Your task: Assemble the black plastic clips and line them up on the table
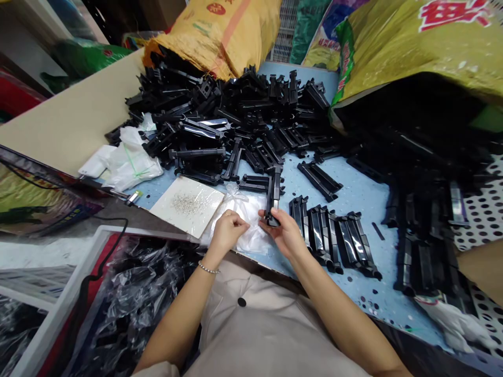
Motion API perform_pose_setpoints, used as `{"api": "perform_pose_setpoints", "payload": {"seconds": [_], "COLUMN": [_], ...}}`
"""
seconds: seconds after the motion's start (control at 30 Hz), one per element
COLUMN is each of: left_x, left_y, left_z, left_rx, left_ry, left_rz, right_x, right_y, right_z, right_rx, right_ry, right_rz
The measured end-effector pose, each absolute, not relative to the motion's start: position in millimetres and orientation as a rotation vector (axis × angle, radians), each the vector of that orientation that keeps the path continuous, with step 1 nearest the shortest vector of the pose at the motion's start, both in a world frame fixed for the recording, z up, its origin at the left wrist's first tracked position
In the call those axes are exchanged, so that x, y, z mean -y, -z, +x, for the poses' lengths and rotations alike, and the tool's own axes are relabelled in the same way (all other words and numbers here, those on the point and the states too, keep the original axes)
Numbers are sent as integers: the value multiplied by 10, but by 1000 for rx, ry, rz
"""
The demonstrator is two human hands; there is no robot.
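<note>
My right hand (283,230) grips the near end of a long black plastic part (274,196) that points away from me over the blue table (353,204). My left hand (228,229) is closed in a pinch, its fingers on a clear plastic bag (251,230) lying under both hands. What the pinch holds is too small to make out. A white tile (187,204) with a scatter of tiny metal pieces lies just left of my left hand.
A big heap of black parts (231,115) fills the table's far side, spilling from a yellow sack (220,31). Several parts (334,235) lie in a row right of my hand. Another open sack (412,57) lies at right. A crate of bagged parts (129,298) stands at lower left.
</note>
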State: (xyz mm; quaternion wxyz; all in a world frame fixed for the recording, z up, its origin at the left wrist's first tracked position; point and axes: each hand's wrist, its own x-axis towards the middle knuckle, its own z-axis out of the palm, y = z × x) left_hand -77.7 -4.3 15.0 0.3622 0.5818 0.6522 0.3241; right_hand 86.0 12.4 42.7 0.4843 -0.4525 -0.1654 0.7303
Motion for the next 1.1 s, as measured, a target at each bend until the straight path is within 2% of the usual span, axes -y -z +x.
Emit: {"api": "perform_pose_setpoints", "payload": {"seconds": [0.13,0.33,0.47,0.57,0.63,0.67,0.73,0.8,0.87,0.97,1.1], "left_x": [31,68,164,199,180,160,109,70,65,118,244], "left_y": [-219,-451,-507,-501,-491,-482,-452,-405,-352,-315,-442], "left_z": [-800,-896,-900,-928,-966,-986,-1022,-1063,-1116,-1199,-1176], "left_rx": [-1655,-1698,-1688,-1795,-1799,-1773,-1699,-1641,-1623,-1644,-1591], "left_ry": [-863,-1152,-880,-484,-392,-424,-553,-666,-708,-675,-685], "left_rz": [1497,1567,1959,2163,2172,2153,2080,1991,1913,1840,1959], "right_x": [-110,-77,-89,-71,6,66,209,340,417,417,294], "right_y": [-446,-374,-355,-409,-491,-535,-593,-573,-477,-290,-166], "right_z": [861,824,736,768,883,957,1094,1175,1194,1168,1129], "right_rx": [434,467,505,664,745,751,671,466,223,-22,-34], "right_ry": [-1844,-1779,-1865,-1710,-1649,-1725,-2087,-2509,-2755,-2808,-2882], "right_rz": [-1032,-1105,-1042,-1200,-1210,-1157,-967,-730,-553,-449,-392]}}
